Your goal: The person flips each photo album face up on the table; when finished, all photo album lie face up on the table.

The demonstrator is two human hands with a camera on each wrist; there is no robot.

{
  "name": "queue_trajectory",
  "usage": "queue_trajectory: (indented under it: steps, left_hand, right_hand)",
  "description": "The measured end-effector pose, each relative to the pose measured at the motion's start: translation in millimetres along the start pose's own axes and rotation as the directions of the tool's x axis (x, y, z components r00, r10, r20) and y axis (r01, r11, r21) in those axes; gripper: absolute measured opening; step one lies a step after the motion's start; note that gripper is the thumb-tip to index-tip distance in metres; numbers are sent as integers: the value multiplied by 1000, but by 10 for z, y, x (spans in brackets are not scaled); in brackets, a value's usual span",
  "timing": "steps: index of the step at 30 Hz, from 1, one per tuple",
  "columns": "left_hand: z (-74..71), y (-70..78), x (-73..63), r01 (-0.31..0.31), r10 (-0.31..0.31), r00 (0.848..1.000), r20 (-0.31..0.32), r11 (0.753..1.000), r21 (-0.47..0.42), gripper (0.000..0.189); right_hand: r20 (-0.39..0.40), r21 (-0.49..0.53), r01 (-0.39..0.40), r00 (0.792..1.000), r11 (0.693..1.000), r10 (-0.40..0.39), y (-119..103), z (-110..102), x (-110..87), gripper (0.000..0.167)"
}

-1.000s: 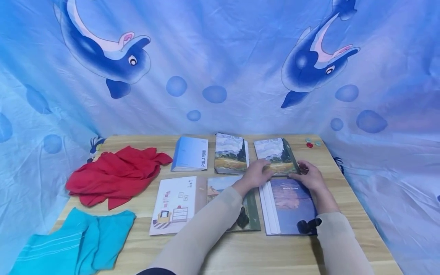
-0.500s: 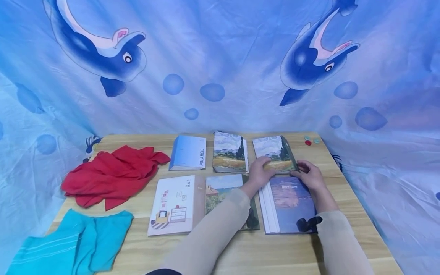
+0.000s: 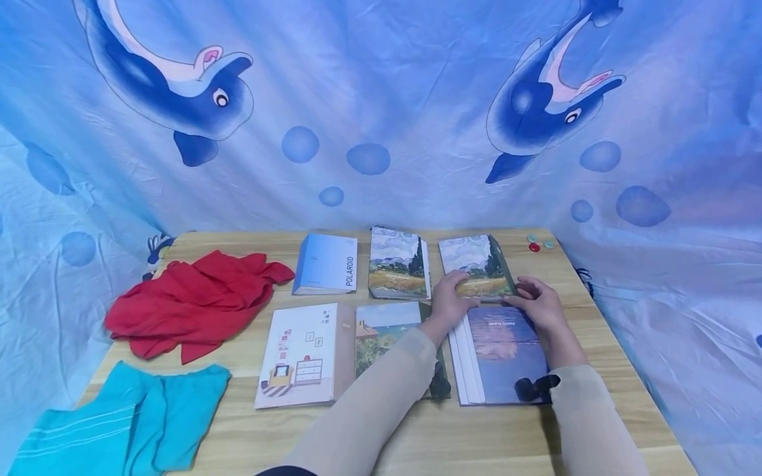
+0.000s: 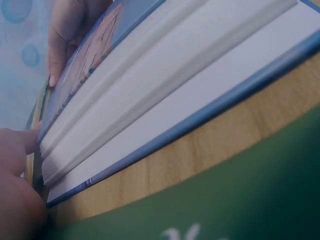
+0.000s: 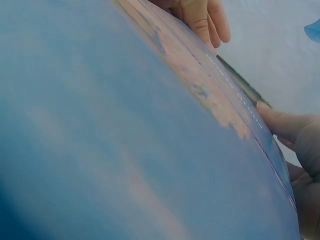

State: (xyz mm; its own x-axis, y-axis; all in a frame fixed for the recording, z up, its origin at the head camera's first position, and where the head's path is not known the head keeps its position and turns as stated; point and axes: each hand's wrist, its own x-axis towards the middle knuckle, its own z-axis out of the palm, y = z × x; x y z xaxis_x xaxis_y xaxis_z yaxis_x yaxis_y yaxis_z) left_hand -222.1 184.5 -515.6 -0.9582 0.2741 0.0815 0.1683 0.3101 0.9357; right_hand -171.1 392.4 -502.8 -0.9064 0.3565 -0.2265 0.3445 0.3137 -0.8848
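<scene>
The painted book (image 3: pixel 470 254) is held at the back right of the wooden table (image 3: pixel 405 439), before a dolphin-printed curtain (image 3: pixel 417 79). On the table's left, a crumpled red cloth (image 3: pixel 196 307) and a teal cloth (image 3: pixel 143 423) are left lying. Six books are set in two rows: in front, a photo album (image 3: pixel 506 347), a seaside book (image 3: pixel 381 327) and a white book (image 3: pixel 303 350); behind, the painted book, another with the same picture (image 3: pixel 395 264) and a blue book (image 3: pixel 327 261). Both rows are judged nearly done, with only the painted book apparently left to be squared and released. Its near corners are pinched, one by the left hand (image 3: pixel 449 305), one by the right hand (image 3: pixel 544 311). By the left wrist camera, the album's white pages (image 4: pixel 125 90) are shown layer by layer; by the right, the right thumb (image 5: pixel 277 120) is shown against a thin dark edge beyond the album cover. Only in the head view are a red button (image 3: pixel 534 247) and two green buttons (image 3: pixel 548 244) seen.
</scene>
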Motion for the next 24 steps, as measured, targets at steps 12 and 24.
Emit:
queue_trajectory:
  steps: [12, 24]
  left_hand:
    - [28, -15, -16, 9, -12, 999, 32, 998, 64, 73]
    - [-42, 88, -64, 0, -4, 995, 95, 999, 42, 73]
  right_hand:
    - [43, 20, 56, 997, 998, -57, -64, -18, -30, 90]
    - [114, -13, 165, 980, 986, -163, -179, -73, -96, 94]
